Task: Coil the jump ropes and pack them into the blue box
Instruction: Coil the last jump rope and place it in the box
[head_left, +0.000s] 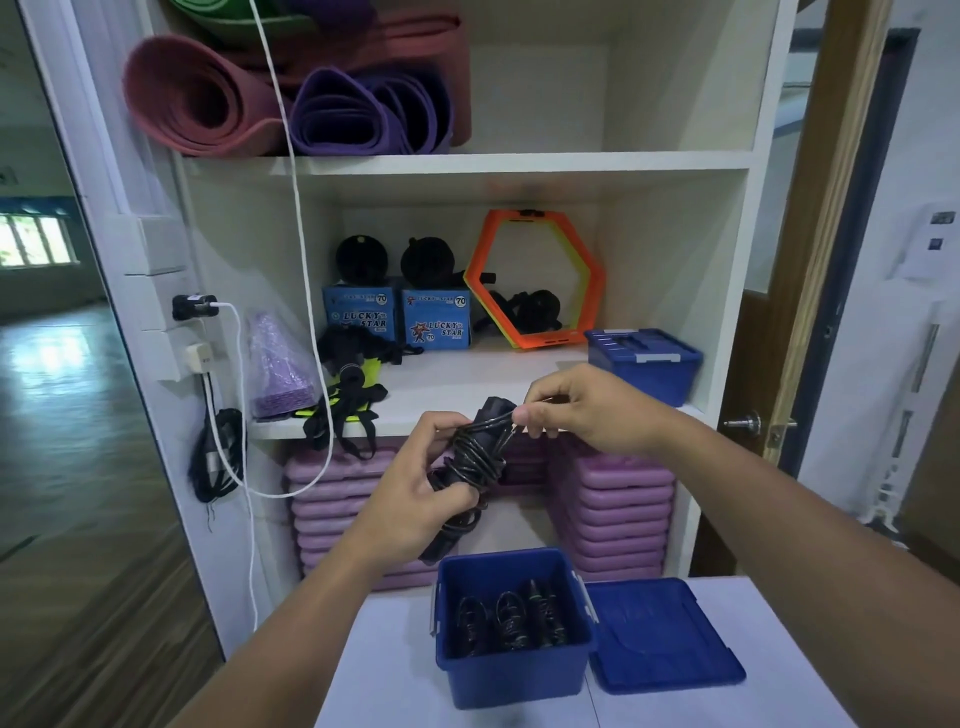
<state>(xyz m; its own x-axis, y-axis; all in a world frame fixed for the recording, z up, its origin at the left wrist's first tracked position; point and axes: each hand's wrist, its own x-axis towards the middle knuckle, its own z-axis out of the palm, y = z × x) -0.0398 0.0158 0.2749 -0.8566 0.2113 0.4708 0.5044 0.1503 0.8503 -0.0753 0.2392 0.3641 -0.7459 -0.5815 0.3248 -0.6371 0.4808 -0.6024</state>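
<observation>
White shelving fills the head view, and before it a pale table carries the open blue box, with coiled ropes already inside and the lid just beside it. Above the box, the left hand grips the wound jump rope while the right hand pinches its loose end. Danger here: if that pinch slips before the end is tucked, the wraps likely spring loose.

Coiled ropes in box, lid just right

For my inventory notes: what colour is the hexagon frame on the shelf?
Hexagon frame: orange, yellow inner edge; head view.
</observation>
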